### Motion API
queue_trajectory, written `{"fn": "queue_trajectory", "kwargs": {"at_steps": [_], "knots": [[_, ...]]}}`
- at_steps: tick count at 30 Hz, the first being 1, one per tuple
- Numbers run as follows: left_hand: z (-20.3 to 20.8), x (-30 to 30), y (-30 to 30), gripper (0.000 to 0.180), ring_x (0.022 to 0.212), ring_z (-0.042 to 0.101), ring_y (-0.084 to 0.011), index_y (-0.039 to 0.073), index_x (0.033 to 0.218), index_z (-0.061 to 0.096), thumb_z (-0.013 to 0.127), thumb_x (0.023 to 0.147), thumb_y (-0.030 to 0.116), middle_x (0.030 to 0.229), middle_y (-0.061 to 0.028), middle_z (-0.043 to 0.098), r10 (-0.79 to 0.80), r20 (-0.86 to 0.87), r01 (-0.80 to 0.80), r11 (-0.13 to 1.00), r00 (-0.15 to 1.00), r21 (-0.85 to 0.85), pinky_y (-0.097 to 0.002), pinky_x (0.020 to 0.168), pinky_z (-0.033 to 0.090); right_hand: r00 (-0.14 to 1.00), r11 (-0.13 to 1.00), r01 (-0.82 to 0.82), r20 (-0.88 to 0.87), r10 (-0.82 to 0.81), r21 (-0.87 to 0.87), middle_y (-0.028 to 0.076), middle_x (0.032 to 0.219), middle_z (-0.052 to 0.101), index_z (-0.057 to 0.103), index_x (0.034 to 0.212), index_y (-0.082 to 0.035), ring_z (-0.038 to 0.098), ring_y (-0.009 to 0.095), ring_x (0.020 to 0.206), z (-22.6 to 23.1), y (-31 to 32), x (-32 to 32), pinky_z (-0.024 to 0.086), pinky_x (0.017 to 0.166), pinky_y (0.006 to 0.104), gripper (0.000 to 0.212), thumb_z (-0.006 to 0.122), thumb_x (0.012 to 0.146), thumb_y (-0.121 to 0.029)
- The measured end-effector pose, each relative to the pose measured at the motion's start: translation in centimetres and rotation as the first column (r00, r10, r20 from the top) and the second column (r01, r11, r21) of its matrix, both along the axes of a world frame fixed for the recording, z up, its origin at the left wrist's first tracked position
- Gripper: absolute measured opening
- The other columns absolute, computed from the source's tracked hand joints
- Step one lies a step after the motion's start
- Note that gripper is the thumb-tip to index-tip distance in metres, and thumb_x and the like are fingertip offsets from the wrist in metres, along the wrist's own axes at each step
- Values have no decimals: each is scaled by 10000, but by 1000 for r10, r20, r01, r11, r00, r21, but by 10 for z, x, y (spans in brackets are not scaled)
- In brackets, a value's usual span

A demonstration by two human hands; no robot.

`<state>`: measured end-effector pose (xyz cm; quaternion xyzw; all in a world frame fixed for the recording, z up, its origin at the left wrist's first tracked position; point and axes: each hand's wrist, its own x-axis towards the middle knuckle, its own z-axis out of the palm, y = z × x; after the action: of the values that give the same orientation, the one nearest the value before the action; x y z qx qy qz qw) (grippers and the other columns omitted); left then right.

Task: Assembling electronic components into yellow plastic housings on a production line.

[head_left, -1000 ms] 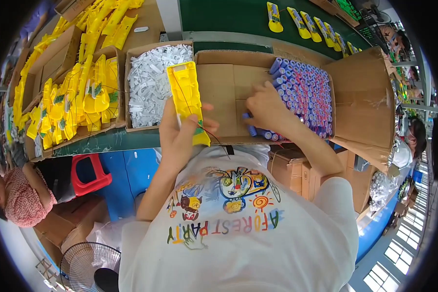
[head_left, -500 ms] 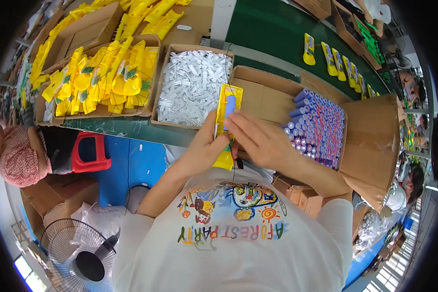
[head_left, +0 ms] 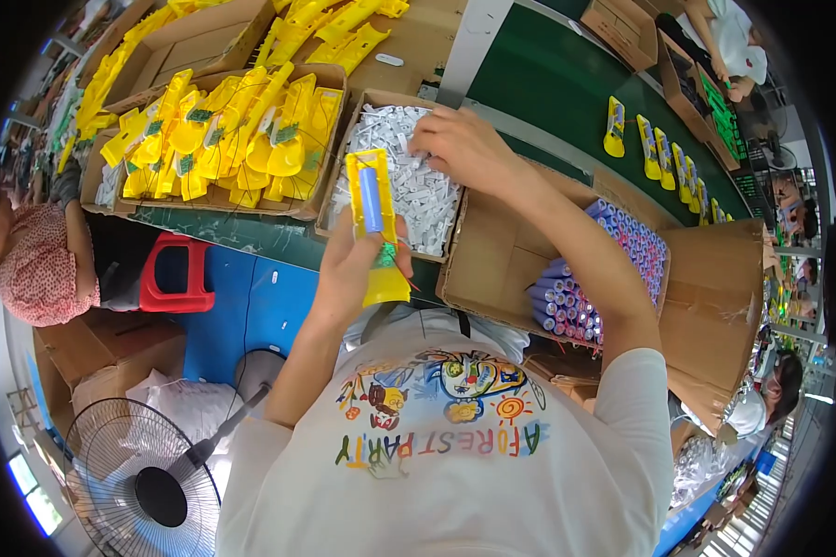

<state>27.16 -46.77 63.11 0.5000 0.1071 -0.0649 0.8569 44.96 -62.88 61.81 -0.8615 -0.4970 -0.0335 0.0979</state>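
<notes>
My left hand (head_left: 346, 265) is closed round a yellow plastic shell (head_left: 387, 285), held up in front of the box of white parts. Inside the shell lies a purple-blue cylindrical battery cell (head_left: 371, 200), with a small green circuit board (head_left: 387, 254) just below it. My right hand (head_left: 469, 151) reaches into the open carton of small white plastic pieces (head_left: 381, 127). Its fingers are bent together with the tips down at the pieces; whatever they pinch is hidden.
A carton of yellow shells with circuit boards (head_left: 215, 148) stands to the left. On the right, a cardboard box (head_left: 502, 237) holds many purple battery cells (head_left: 567, 297). Filled yellow shells (head_left: 648, 148) line the green belt beyond. A fan (head_left: 163, 492) and co-worker (head_left: 42, 269) are at left.
My right hand has left the battery cell and moved up into the white pieces. My left hand has shifted left with the yellow shell and the cell in it.
</notes>
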Motion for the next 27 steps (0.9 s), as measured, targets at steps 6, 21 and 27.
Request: {"fn": "queue_trajectory", "kwargs": {"at_steps": [6, 21, 27], "knots": [[-1, -1, -5, 320, 665, 586, -199, 22, 1178, 387, 384, 858, 25, 963, -126, 558, -36, -20, 35, 997, 999, -62, -362, 606, 530, 968, 968, -247, 59, 245, 36, 2, 937, 605, 687, 873, -91, 572, 208, 931, -7, -1, 10, 483, 817, 335, 163, 715, 713, -91], [-11, 4, -24, 293, 680, 603, -156, 94, 1240, 346, 450, 995, 217, 942, -87, 569, -120, -16, 119, 991, 993, -54, -309, 616, 527, 780, 682, 402, -619, 94, 610, 19, 1010, 625, 609, 978, -44, 564, 79, 867, 13, -7, -41, 416, 769, 250, 162, 672, 871, -148], [-19, 11, -23, 313, 667, 596, -140, 72, 1247, 339, 469, 991, 197, 923, -83, 555, -97, 129, 74, 982, 987, 177, -288, 601, 515, 715, 692, 558, -688, -123, 457, 17, 1034, 617, 634, 836, -50, 520, 98, 1001, 27, -11, -52, 417, 799, 277, 131, 714, 837, -153]]}}
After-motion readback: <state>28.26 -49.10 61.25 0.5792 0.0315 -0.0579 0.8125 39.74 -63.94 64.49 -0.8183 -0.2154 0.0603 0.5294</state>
